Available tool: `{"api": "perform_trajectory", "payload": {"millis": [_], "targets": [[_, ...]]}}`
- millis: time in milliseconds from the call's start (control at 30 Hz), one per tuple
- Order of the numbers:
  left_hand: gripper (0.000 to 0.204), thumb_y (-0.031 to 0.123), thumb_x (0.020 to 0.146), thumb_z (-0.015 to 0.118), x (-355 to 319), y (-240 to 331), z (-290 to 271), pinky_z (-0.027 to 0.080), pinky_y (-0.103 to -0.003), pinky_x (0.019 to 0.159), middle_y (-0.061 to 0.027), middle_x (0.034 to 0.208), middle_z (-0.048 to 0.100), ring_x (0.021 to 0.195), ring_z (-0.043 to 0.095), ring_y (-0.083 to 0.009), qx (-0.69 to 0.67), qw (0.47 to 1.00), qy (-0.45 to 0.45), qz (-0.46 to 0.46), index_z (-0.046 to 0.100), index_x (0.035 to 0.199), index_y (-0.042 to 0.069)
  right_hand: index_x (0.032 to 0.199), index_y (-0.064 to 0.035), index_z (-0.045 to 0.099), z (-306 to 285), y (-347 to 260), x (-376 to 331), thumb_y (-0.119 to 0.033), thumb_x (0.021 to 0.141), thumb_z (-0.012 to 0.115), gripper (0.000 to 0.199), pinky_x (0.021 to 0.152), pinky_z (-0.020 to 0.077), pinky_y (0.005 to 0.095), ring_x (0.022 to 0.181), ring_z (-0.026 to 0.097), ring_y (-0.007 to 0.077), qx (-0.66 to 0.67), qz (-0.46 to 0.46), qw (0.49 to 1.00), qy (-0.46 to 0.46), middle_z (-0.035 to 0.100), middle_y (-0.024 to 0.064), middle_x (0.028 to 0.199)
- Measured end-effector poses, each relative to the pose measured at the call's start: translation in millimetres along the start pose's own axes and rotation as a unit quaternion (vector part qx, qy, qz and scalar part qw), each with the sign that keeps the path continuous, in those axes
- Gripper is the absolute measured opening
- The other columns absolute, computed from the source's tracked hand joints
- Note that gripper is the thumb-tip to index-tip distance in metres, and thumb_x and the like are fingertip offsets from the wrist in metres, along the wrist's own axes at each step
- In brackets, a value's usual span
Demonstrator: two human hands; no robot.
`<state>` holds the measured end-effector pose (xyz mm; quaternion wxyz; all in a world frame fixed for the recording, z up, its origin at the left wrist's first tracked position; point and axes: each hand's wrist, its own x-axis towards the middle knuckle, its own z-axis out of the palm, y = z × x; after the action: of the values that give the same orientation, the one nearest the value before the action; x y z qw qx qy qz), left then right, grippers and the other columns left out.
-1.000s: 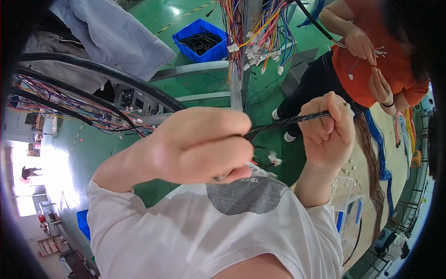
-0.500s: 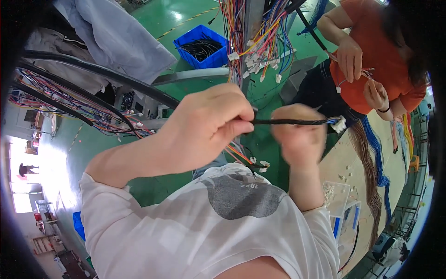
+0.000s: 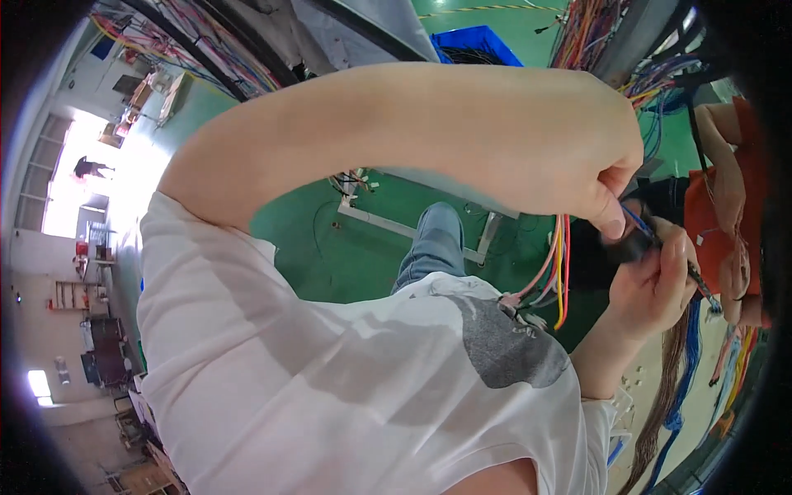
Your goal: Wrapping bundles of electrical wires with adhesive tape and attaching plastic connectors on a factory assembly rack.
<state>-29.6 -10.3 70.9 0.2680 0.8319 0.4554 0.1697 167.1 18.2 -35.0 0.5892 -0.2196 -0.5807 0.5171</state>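
A thin bundle of wires [image 3: 700,282] in black wrapping runs through my right hand [image 3: 656,289], whose fingers are closed on it. Its connector end, small and blurred, pokes out beyond that hand. My left hand [image 3: 606,186] is stretched far over to the right, thumb and finger pinched at the bundle's other side. Bare blue strands show between the two hands. Something black and smeared by motion lies just under the left thumb; its kind is unclear. Pink, yellow and red wires [image 3: 563,272] hang below the left wrist.
A co-worker in an orange top [image 3: 726,214] stands close on the right. Thick cable harnesses [image 3: 223,41] cross the upper left. Behind my arm is a blue bin [image 3: 487,40] of black pieces. Brown and blue wire hanks [image 3: 681,371] lie over a pale table at right.
Both hands have moved right along with the wire bundle, the left arm now reaching across the view. The view has swung, so the co-worker and harnesses appear farther right.
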Motion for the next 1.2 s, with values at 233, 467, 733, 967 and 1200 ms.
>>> {"api": "perform_trajectory", "payload": {"millis": [233,467,733,967,1200], "targets": [[0.036,0.028,0.069,0.064,-10,-9,5,0.042,-0.034,0.058,-0.0169,0.069,0.056,0.067,0.056,-0.0287,-0.014,0.989,-0.003,-0.146,0.054,0.083,-0.003,0.071,0.0011,0.055,24,-8,20,-0.015,0.085,0.047,0.023,0.048,0.0232,0.0159,0.049,0.035,0.0035,-0.026,0.016,0.998,-0.054,0.046,0.0004,0.057],[0.044,0.011,0.069,0.065,10,-22,34,0.043,-0.027,0.054,-0.0106,0.074,0.055,0.062,0.056,-0.0173,-0.237,0.970,0.026,-0.049,0.041,0.104,-0.001,0.062,0.0042,0.043,32,-16,37,-0.001,0.077,0.049,0.017,0.052,0.0291,0.0276,0.056,0.038,0.0199,-0.285,-0.226,0.915,-0.175,0.043,0.0082,0.061],[0.036,0.011,0.067,0.067,10,-19,44,0.042,-0.025,0.052,-0.0040,0.076,0.053,0.061,0.051,-0.0128,-0.484,0.871,0.084,0.006,0.046,0.095,0.000,0.063,0.0045,0.044,10,-2,24,-0.015,0.084,0.038,0.030,0.052,0.0288,0.0272,0.058,0.040,0.0128,-0.150,-0.197,0.965,-0.083,0.046,0.0063,0.064],[0.050,0.017,0.062,0.072,-14,-26,53,0.042,-0.030,0.056,-0.0086,0.078,0.046,0.073,0.047,-0.0273,-0.047,0.922,0.180,0.340,0.045,0.102,0.003,0.060,0.0040,0.044,18,-13,12,-0.017,0.082,0.047,0.031,0.050,0.0253,0.0257,0.056,0.037,0.0106,-0.024,-0.010,0.999,-0.044,0.046,0.0065,0.062],[0.048,0.005,0.067,0.068,-10,-27,35,0.045,-0.028,0.063,-0.0096,0.089,0.050,0.079,0.052,-0.0164,-0.090,0.981,0.172,0.028,0.041,0.106,0.004,0.061,-0.0014,0.049,43,-17,23,-0.003,0.080,0.051,0.019,0.048,0.0298,0.0240,0.052,0.043,0.0117,-0.074,-0.100,0.985,-0.119,0.048,0.0037,0.054]]}}
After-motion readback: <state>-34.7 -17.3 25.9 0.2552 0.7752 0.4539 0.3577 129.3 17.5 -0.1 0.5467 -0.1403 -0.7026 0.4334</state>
